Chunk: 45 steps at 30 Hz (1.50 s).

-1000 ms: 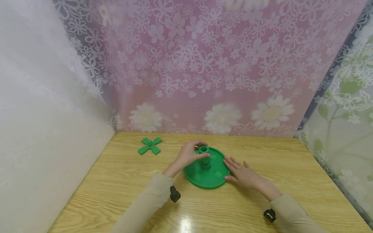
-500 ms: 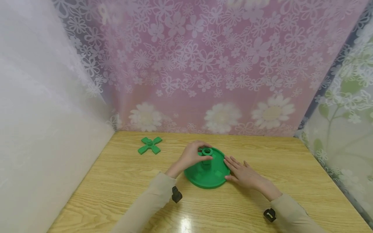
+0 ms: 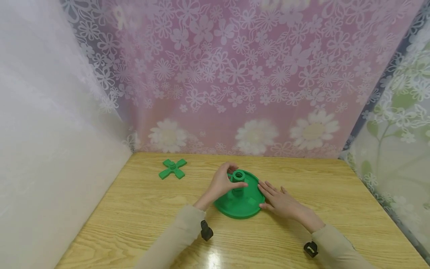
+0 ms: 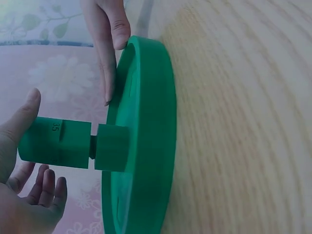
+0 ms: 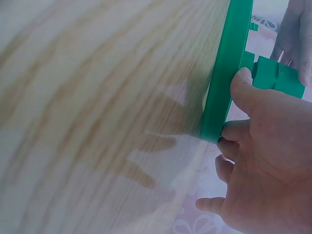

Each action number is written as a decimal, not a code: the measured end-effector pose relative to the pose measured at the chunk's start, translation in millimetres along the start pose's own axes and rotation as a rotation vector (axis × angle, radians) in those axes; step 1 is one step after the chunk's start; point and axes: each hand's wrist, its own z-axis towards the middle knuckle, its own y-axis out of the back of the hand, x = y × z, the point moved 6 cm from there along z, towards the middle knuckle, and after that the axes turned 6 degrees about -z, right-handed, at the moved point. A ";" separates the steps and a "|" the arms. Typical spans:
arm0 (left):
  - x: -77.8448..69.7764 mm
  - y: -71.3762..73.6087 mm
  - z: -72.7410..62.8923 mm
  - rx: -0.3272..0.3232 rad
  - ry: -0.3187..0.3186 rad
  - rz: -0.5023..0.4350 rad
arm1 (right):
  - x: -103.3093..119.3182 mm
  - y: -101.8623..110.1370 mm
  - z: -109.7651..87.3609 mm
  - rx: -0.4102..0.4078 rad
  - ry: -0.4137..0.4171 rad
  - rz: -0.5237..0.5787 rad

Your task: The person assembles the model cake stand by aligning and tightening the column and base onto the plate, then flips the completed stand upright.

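A round green tray-like base with a raised rim lies on the table. From its middle rises a short green post. On that post's narrow neck stands a green cylinder, hollow at its top and marked "35" on the side. My left hand holds the cylinder, thumb on the near side and curled fingers behind it. A thin gap shows between cylinder and post. My right hand rests against the base's right rim, its fingers nearly straight and the thumb at the edge.
A green cross-shaped piece with a knob in its centre lies at the back left of the wooden table. A pink flowered curtain hangs behind the table, with pale cloth at both sides.
The cylinder has shifted slightly right and stands upright over the post. My left hand moved along with it, and its fingers have loosened a little. My right hand stays at the rim.
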 end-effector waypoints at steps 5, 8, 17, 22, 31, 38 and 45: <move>5.4 -1.4 -1.3 -0.011 -0.003 -0.051 | 1.2 0.8 -0.4 0.000 0.000 0.003; 7.0 -1.9 -0.3 0.025 -0.037 -0.104 | 2.7 2.2 -1.0 0.000 -0.001 0.009; 6.6 -3.1 -2.2 0.210 -0.088 -0.270 | 2.4 3.2 -1.6 0.000 -0.008 0.008; 6.4 -4.9 -3.7 0.164 -0.056 -0.255 | 1.8 1.8 -1.6 0.002 -0.005 0.002; 10.0 -5.5 -2.7 -0.012 -0.030 -0.190 | 1.1 -0.3 -0.7 -0.004 -0.004 -0.002; 7.2 -3.7 -1.8 -0.020 -0.050 -0.169 | 1.5 0.1 -0.2 -0.011 0.003 -0.010; 8.3 -3.9 -2.4 0.128 -0.084 -0.222 | 2.2 1.4 -0.8 -0.003 -0.004 0.002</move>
